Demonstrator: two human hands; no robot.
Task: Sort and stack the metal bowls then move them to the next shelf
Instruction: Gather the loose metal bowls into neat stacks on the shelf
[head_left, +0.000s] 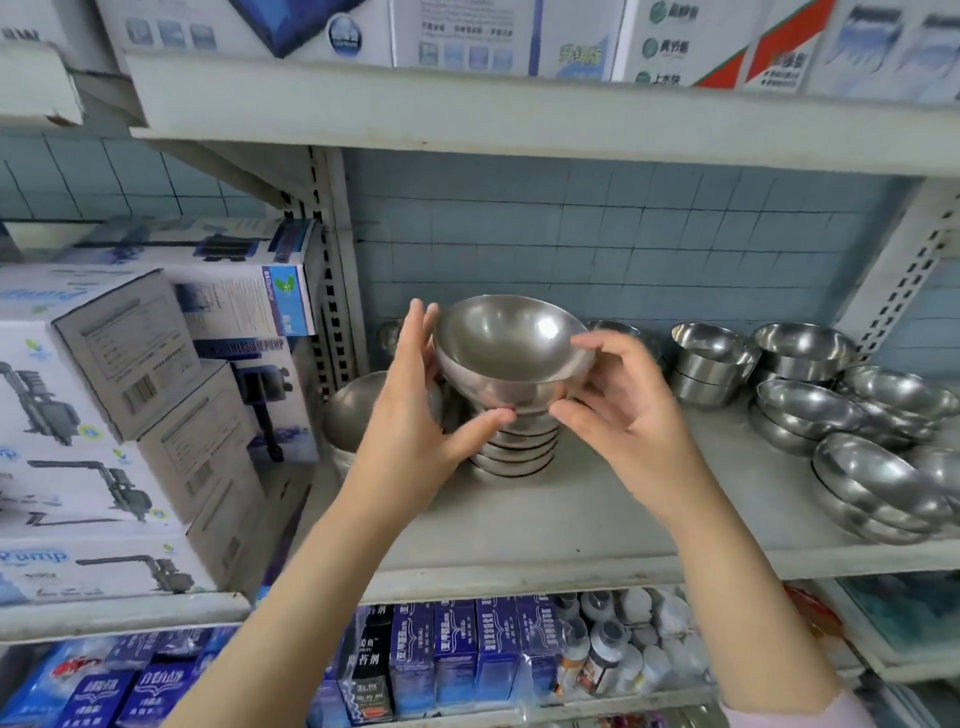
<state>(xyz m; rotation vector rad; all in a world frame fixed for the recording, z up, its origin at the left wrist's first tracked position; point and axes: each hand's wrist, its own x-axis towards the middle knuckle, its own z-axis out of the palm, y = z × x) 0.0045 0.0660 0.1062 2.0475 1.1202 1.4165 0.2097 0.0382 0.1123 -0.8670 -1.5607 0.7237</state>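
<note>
A stack of metal bowls stands on the middle shelf. Its top bowl is wide, shiny and tilted toward me. My left hand grips the stack from the left, thumb under the top bowl's base. My right hand holds it from the right, fingers on the rim and thumb at the base. More metal bowls sit in small stacks to the right. An overturned bowl lies behind my left hand.
Boxed pumps fill the neighbouring shelf on the left, past a slotted upright post. Blue cartons and small bottles fill the shelf below. Boxes line the shelf above.
</note>
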